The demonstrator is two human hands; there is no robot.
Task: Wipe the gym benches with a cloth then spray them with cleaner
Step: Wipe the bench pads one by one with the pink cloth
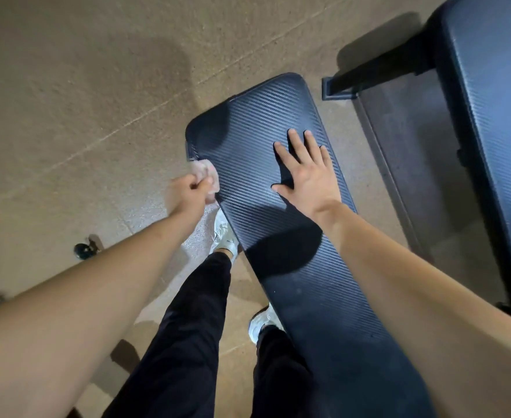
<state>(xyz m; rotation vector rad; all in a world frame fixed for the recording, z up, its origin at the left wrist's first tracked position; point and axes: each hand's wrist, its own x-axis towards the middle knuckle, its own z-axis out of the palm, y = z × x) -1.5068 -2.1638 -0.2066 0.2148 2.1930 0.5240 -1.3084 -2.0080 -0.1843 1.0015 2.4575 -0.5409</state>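
At the left long edge of the near bench [257, 122], towards its far end, a crumpled pale pink cloth [209, 173] is held against the rim of the pad. The cloth is gripped by the left hand [187, 193], whose fingers are curled tightly round it, so that only a bunch of fabric is seen beyond the knuckles. The bench pad is black with a fine ribbed, weave-like texture, and it is seen running diagonally from the lower right up to the middle of the view, with its rounded far corners in sight. The right hand [307, 179] is laid flat on the top of the pad, palm down, with fingers straight and spread apart and the thumb held out to the left; nothing is held in it. Dark shadows are cast on the pad below the right forearm and near the far left corner. Just beside the bench's left edge, two legs in black trousers [194, 327] and white shoes [224, 233] are seen. To the right, apart from the near bench, a second bench [495, 86] with the same black textured pad is set, and a black frame bar [377, 70] is seen projecting from under it. Both benches stand on a tan speckled floor [67, 101], on which two small dark round objects [83, 250] lie at the left; what they are cannot be told.
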